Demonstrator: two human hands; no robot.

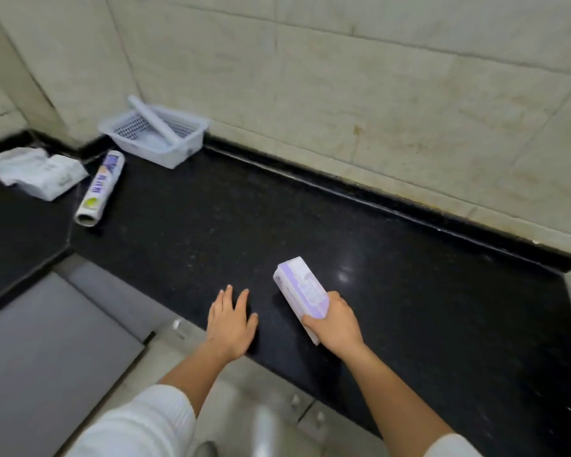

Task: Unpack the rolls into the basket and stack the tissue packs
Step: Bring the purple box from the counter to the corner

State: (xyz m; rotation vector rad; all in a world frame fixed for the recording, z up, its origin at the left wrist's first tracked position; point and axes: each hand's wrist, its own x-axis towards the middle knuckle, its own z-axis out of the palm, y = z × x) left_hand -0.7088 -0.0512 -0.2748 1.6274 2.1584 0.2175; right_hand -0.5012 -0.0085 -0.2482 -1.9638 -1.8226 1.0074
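My right hand [335,321] grips the near end of a white and purple tissue pack [299,285], which lies on the black counter near its front edge. To its left, my left hand [232,319] rests flat on the counter with fingers apart, holding nothing. A pale perforated basket [192,145] stands at the far left against the wall, with one pale roll [154,122] leaning across its inside. A second roll [100,189] with a printed label lies on the counter in front of the basket. Further left lies a white pack [51,178] beside crumpled white wrapping [14,163].
The black counter [211,232] runs along a tiled wall [343,77] and bends toward me at the left. Below the counter's front edge are a grey cabinet top [47,344] and pale floor.
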